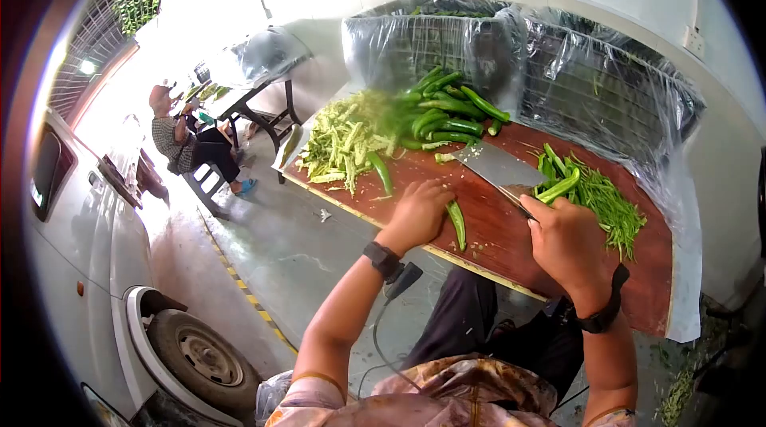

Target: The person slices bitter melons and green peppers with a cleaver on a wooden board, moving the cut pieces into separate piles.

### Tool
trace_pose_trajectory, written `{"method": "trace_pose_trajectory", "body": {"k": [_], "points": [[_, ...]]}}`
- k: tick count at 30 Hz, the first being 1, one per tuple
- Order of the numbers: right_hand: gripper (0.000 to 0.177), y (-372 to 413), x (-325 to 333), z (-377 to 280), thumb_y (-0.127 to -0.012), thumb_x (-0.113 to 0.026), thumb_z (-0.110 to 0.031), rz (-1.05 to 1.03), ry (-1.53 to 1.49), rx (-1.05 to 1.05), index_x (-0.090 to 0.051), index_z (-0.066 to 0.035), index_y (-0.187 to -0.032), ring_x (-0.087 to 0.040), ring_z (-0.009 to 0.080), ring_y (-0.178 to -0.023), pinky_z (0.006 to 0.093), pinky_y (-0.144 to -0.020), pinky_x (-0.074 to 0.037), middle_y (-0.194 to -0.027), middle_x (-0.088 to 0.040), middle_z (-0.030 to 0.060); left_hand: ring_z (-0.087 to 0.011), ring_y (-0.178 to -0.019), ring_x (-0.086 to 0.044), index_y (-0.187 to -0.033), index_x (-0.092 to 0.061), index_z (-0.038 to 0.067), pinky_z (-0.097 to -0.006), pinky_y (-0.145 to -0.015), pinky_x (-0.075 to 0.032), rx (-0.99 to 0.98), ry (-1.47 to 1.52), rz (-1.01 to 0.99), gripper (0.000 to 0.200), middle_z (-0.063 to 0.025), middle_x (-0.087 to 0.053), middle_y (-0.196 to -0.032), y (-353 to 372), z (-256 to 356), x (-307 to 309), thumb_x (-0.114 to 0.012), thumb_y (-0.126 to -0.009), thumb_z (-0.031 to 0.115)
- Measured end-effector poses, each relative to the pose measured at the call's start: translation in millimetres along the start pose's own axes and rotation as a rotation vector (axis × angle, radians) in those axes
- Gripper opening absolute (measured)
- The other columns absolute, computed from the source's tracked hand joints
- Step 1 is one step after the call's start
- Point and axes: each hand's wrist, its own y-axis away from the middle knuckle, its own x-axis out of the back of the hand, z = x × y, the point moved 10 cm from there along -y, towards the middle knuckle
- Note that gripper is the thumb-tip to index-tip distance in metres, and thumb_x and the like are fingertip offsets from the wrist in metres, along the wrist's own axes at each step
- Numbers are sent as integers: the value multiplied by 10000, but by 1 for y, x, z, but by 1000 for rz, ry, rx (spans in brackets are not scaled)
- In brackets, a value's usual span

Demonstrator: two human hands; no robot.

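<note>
My left hand [419, 213] presses a long green pepper [457, 224] against the red-brown wooden board [511, 243] near its front edge. My right hand [565, 242] grips the handle of a broad cleaver [499, 166], whose blade lies tilted over the board just beyond the pepper. Whole green peppers [447, 112] are heaped at the far side. Pale pepper trimmings [343, 140] are piled at the far left. Thin green pepper strips [606, 203] lie at the right, beside the cleaver.
Clear plastic sheeting [558, 60] covers crates behind the board. A white vehicle with a wheel [195, 359] stands at the left. A seated person [187, 144] is at another table [247, 84] in the background. Concrete floor lies below.
</note>
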Motion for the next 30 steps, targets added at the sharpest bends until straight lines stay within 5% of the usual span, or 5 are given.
{"method": "trace_pose_trajectory", "body": {"k": [7, 16, 30], "points": [[375, 23, 8, 8, -762, -733, -85, 32, -6, -35, -715, -141, -1133, -591, 339, -621, 448, -573, -459, -706, -577, 124, -298, -879, -597, -954, -674, 95, -443, -854, -445, 320, -19, -116, 192, -91, -640, -846, 20, 8, 17, -695, -798, 204], [359, 54, 12, -27, -756, -739, -96, -80, -62, 26, -723, -141, -1111, -596, 327, -628, 430, -554, -469, -722, -555, 118, -290, -928, -572, -1036, -670, 59, -418, -836, -426, 265, 78, 91, 237, -87, -630, -941, 41, 45, 32, -671, -829, 174], [401, 45, -2, -74, -705, -652, -86, -274, -12, 158, -671, -58, -1105, -640, 312, -654, 395, -580, -513, -721, -603, 150, -235, -954, -554, -933, -713, 97, -396, -840, -426, 232, -22, -73, 167, -6, -675, -959, 40, 55, 25, -627, -861, 221]]}}
